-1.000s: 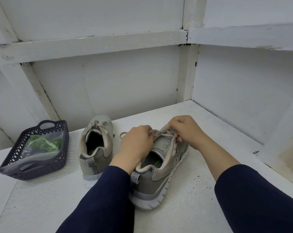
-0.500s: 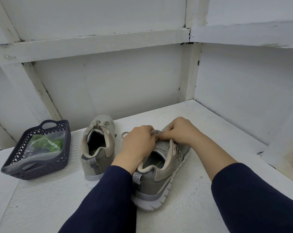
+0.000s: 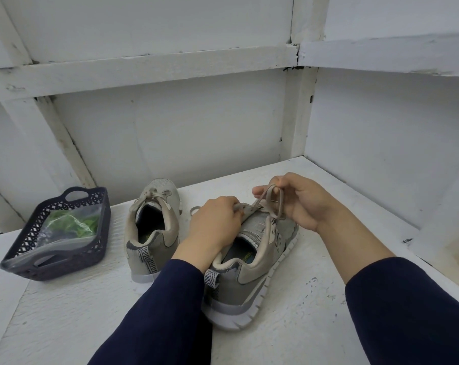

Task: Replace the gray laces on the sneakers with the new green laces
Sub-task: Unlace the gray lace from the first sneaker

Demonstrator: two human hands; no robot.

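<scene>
Where two white-painted walls [image 3: 170, 133] meet at a corner post [image 3: 297, 114], a white surface [image 3: 65, 325] fills the nook, its paint rough and flecked with dark chips toward the right side. A horizontal beam [image 3: 144, 69] crosses the walls above, with cracked, grimy seams at its joints.

Both sneakers stand on this surface with their heels toward the camera. They are gray with beige collars, pale soles and a black-and-white herringbone pull tab at each heel. The far sneaker [image 3: 154, 227] stands on the left, just beside the other, with its tied lace [image 3: 154, 194] knotted in a bow over the tongue. The near sneaker [image 3: 252, 262] sits in the middle, angled slightly to the right, a bluish insole showing inside its opening.

The left hand [image 3: 215, 225] rests over the near sneaker's tongue, its fingers [image 3: 231, 202] curled and clamped on the upper at the top eyelets. The right hand [image 3: 304, 204] is raised just above the shoe's front, its fingers [image 3: 260, 191] pinched together on a loop of the gray lace [image 3: 273, 204], which hangs in a narrow oval down to the eyelets. Dark navy sleeves [image 3: 407, 312] cover both forearms.

Well apart on the left stands a dark perforated basket [image 3: 57, 270] with cut-out handles. Inside it lies a clear plastic bag [image 3: 65, 243] holding the green laces [image 3: 73, 223], bunched at the bag's far end.
</scene>
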